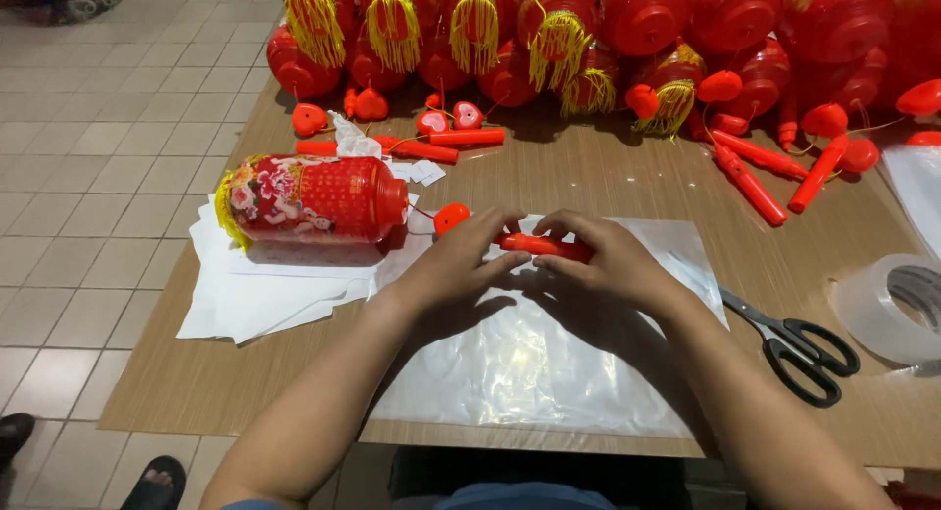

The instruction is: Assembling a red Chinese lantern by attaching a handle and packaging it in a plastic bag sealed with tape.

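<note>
Both hands meet over a clear plastic bag (pixel 529 373) lying flat on the wooden table (pixel 608 177). My left hand (pixel 461 260) and my right hand (pixel 603 260) together grip a short red plastic handle stick (pixel 537 244). A thin wire runs from the stick past a small red heart-shaped piece (pixel 450 216) to a red lantern (pixel 314 201) with flower print and yellow fringe. That lantern lies on its side on a stack of white plastic sheets (pixel 255 294), left of my hands.
Many red lanterns with yellow tassels (pixel 559 30) are piled along the far edge, with loose red handle sticks (pixel 750 182) and heart pieces in front. Black-handled scissors (pixel 799 343) and a roll of clear tape (pixel 897 309) lie at the right. Tiled floor lies to the left.
</note>
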